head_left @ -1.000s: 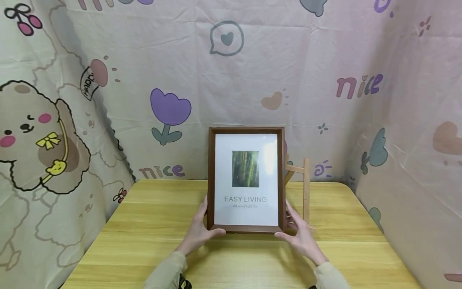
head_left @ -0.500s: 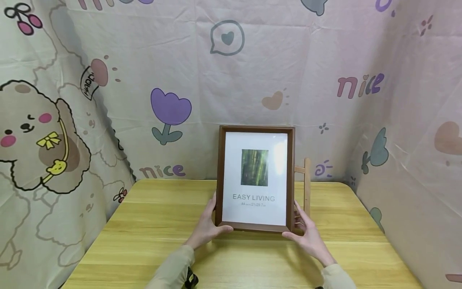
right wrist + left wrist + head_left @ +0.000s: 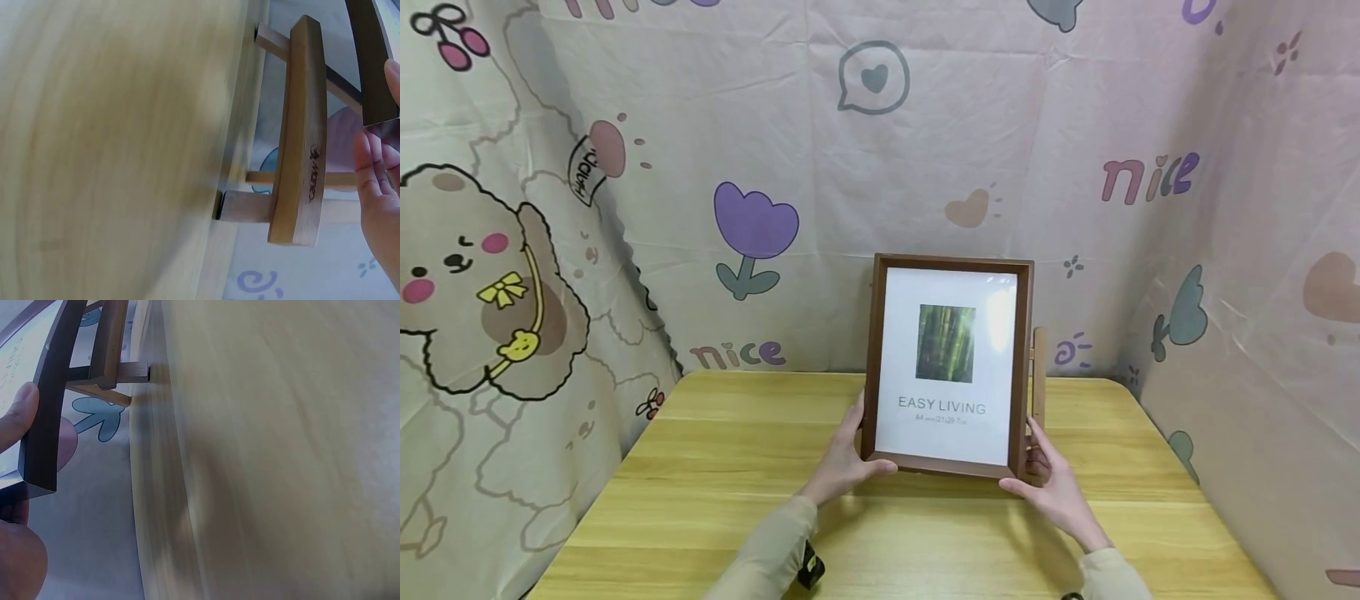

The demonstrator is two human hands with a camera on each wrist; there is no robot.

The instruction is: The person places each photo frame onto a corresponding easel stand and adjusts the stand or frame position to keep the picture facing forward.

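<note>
A brown picture frame (image 3: 946, 467) with a white sheet reading EASY LIVING is held up in both hands, slightly tilted clockwise. My left hand (image 3: 842, 462) grips its lower left corner, thumb on the front edge. At the lower right corner my right hand (image 3: 1054, 492) holds it the same way, fingers behind. A wooden easel (image 3: 1039, 375) stands behind the frame, mostly hidden in the head view. In the right wrist view the easel's ledge (image 3: 303, 131) lies close to the frame's bottom edge (image 3: 374, 62), with a gap between them. The left wrist view also shows that gap.
The wood-grain table (image 3: 715, 467) carries the easel towards its back right. A printed cloth (image 3: 880, 167) hangs behind the table and along both sides.
Both hands have carried the picture frame to the right and slightly up, tilting it a little clockwise. It now covers more of the easel, which has stayed in place.
</note>
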